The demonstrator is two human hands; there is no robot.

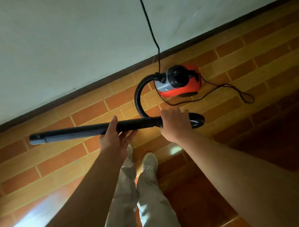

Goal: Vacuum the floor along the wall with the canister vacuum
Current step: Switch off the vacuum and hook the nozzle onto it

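A red and black canister vacuum (180, 82) sits on the tiled floor close to the wall. Its black ribbed hose (137, 96) curves from the canister down to a black wand (72, 132) that lies roughly level, its grey tip pointing left. My left hand (114, 139) grips the wand near its middle from below, thumb over the top. My right hand (174, 124) grips the wand's hose end, fingers curled over it. The curved black handle end (197, 119) sticks out to the right of that hand.
A white wall (70, 48) with a dark baseboard (97, 83) runs diagonally across the top. A black power cord (150, 28) hangs down the wall to the canister and loops on the floor (239, 93) at the right. My legs and shoes (148, 163) stand below.
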